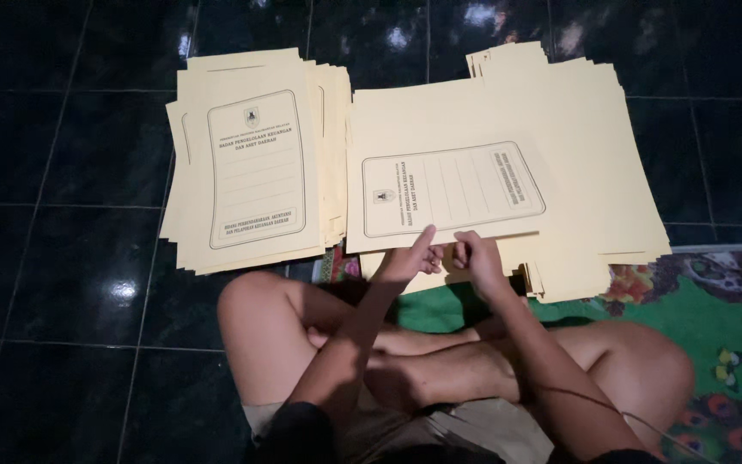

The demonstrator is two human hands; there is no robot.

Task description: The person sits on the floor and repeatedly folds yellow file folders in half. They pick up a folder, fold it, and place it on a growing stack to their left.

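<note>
Two stacks of cream-yellow paper folders lie on a dark tiled floor in front of my crossed legs. The left stack (255, 163) is folded and upright, with a printed frame on top. The right stack (508, 163) is larger and spread flat, and its top sheet (453, 189) carries a printed frame turned sideways. My left hand (411, 255) rests at that sheet's near edge with the forefinger stretched onto the paper. My right hand (477, 256) is beside it, fingers curled and pinching the same near edge.
A green patterned mat (714, 318) lies under the right stack's near side and under my right knee. Glossy black floor tiles (70, 258) surround the stacks, with light reflections. My bare knees (255, 318) sit close to the paper edges.
</note>
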